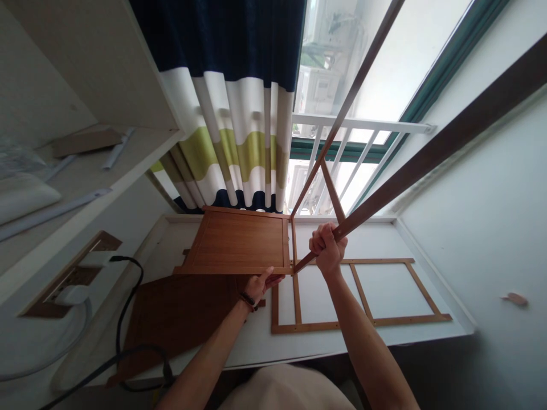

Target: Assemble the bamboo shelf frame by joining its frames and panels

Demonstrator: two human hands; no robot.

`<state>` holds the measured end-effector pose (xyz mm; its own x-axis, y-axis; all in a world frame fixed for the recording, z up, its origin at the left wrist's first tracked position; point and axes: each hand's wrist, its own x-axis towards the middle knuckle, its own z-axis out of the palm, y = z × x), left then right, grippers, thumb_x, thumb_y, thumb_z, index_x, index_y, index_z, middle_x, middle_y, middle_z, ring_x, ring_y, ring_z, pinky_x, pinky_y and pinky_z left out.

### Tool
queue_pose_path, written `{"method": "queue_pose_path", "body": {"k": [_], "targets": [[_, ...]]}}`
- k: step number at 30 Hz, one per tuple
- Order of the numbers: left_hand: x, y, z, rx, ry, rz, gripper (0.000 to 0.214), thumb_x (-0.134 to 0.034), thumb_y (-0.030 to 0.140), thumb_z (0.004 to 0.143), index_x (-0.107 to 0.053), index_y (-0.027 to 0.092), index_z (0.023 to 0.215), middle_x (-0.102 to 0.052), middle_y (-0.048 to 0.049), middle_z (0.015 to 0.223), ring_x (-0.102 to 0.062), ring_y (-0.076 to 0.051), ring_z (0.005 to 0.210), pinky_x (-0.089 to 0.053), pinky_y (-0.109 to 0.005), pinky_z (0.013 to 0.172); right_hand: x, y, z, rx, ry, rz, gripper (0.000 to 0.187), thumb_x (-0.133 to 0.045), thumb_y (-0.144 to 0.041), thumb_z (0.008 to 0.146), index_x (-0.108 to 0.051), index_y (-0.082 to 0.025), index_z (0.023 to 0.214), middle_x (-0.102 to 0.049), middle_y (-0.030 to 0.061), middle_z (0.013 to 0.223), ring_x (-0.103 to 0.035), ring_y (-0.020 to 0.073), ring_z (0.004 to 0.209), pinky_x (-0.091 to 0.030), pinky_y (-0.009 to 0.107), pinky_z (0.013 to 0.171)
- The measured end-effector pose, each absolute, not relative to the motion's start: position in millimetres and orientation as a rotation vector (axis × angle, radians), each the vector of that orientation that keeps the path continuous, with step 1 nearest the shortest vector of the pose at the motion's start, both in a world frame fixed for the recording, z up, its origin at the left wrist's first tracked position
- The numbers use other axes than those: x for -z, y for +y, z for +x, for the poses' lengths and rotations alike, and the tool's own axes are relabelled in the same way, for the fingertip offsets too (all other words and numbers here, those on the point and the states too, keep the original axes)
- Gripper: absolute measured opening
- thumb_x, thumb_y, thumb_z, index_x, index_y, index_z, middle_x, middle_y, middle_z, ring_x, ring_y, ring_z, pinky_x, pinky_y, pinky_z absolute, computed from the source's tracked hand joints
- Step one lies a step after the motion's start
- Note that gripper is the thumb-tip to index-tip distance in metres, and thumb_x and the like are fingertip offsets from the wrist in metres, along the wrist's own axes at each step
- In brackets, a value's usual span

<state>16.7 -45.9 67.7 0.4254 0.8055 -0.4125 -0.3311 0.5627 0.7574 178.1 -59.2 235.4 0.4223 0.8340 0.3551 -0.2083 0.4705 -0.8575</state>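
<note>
My right hand [328, 246] is wrapped round the brown wooden side rail of an upright ladder-like frame [384, 191], which leans up toward the upper right. A crosspiece joins its two rails just beyond my fist. With the thumb on top and the fingers beneath, my left hand [261, 285] grips the near edge of a brown wooden panel [243, 239]. The panel's right end meets the foot of the frame. Below and left of it, a second brown panel [183, 313] lies in shadow. A flat wooden frame [361, 290] with crossbars rests on the white surface to the right.
A white ledge [239, 356] bears the wooden parts. Striped curtains [239, 131] and a window with a white railing [363, 123] stand behind. At left are a shelf [141, 154], wall sockets [72, 279] with plugs, and a black cable [117, 319]. A white wall [491, 228] bounds the right.
</note>
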Motion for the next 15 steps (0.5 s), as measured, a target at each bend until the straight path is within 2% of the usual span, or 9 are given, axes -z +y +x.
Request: {"method": "queue_pose_path", "body": {"k": [3,6,8,11,15], "targets": [[-65.0,-46.4,3.3,-0.658,0.899,0.623,0.035,-0.058,0.043,0.074,-0.061,0.009,0.083,-0.070,-0.0134,0.086,-0.065,-0.021,0.086,-0.048,-0.032,0.085,-228.9,-56.1,170.0,-0.794,-0.911,-0.800,0.041,-0.052,-0.047,0.078,-0.035,-0.019,0.054,-0.026,-0.0088,0.042,-0.025,0.0032,0.033,-0.022,0.018,0.030],[-69.7,-49.5,-14.1,-0.255,0.968,0.736,0.059,-0.046,0.064,0.072,-0.061,0.008,0.080,-0.069,-0.0171,0.078,-0.066,-0.024,0.073,-0.051,-0.035,0.069,-223.5,-54.9,159.6,-0.848,-0.883,-0.783,0.039,-0.052,-0.045,0.079,-0.035,-0.019,0.055,-0.026,-0.0091,0.043,-0.025,0.0031,0.033,-0.021,0.017,0.031],[-75.4,-52.8,-26.2,0.008,0.999,0.860,0.067,-0.042,0.071,0.067,-0.061,0.007,0.074,-0.068,-0.0186,0.071,-0.065,-0.025,0.062,-0.049,-0.035,0.058,-219.4,-55.7,152.4,-0.893,-0.860,-0.773,0.039,-0.052,-0.043,0.080,-0.033,-0.019,0.056,-0.026,-0.0092,0.043,-0.024,0.0031,0.033,-0.020,0.017,0.031],[-87.1,-57.3,-41.9,0.109,0.997,1.044,0.062,-0.048,0.069,0.064,-0.059,0.009,0.074,-0.067,-0.0137,0.062,-0.062,-0.021,0.052,-0.043,-0.028,0.046,-212.2,-58.0,142.6,-0.939,-0.847,-0.770,0.039,-0.050,-0.040,0.081,-0.030,-0.020,0.055,-0.025,-0.0091,0.043,-0.024,0.0032,0.034,-0.020,0.017,0.031],[-107.3,-55.4,-53.6,-0.044,1.058,1.309,0.051,-0.048,0.062,0.068,-0.058,0.012,0.073,-0.058,-0.0014,0.048,-0.050,-0.012,0.036,-0.028,-0.021,0.037,-202.7,-60.2,128.2,-0.931,-0.876,-0.795,0.038,-0.050,-0.038,0.081,-0.030,-0.020,0.055,-0.026,-0.0087,0.045,-0.026,0.0035,0.035,-0.021,0.018,0.032]]}}
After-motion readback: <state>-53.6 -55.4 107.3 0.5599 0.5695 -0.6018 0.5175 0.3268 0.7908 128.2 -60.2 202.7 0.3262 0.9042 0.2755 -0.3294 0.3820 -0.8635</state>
